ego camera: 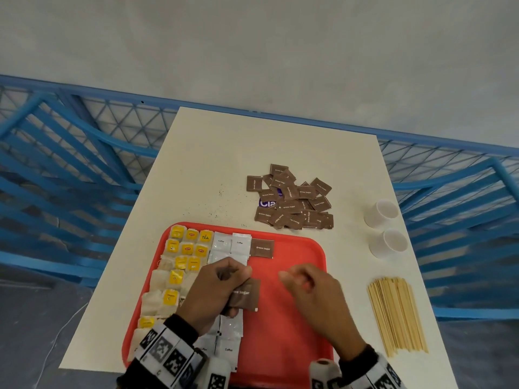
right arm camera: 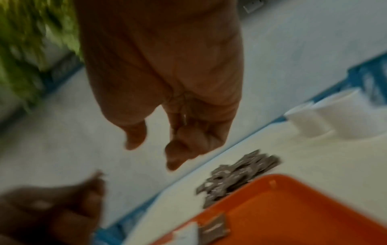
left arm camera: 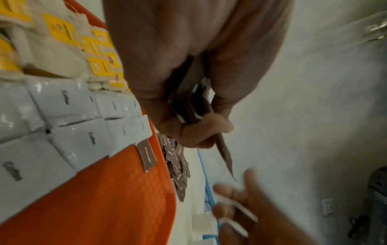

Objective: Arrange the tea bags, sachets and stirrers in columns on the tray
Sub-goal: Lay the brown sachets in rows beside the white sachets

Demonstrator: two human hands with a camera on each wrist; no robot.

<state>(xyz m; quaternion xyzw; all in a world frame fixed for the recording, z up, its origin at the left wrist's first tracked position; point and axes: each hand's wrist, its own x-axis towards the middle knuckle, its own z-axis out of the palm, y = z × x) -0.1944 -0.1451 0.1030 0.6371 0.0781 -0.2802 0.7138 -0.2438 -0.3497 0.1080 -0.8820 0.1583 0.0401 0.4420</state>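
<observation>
A red tray [ego camera: 297,310] lies at the table's near edge. Yellow-tagged tea bags [ego camera: 185,254] fill its left columns, and white coffee sachets [ego camera: 230,245] run beside them. One brown sugar sachet [ego camera: 261,248] lies at the top of a third column. My left hand [ego camera: 216,287] hovers over the tray's middle and grips a small stack of brown sugar sachets [ego camera: 245,296], seen edge-on between its fingers [left arm camera: 188,106]. To the right of it my right hand [ego camera: 306,284] hangs over bare tray, fingers loosely curled, holding nothing [right arm camera: 159,144].
A loose heap of brown sugar sachets [ego camera: 292,200] lies on the white table [ego camera: 213,164] beyond the tray. Two white paper cups [ego camera: 384,228] stand at the right edge. A bundle of wooden stirrers [ego camera: 396,313] lies right of the tray. Blue railings surround the table.
</observation>
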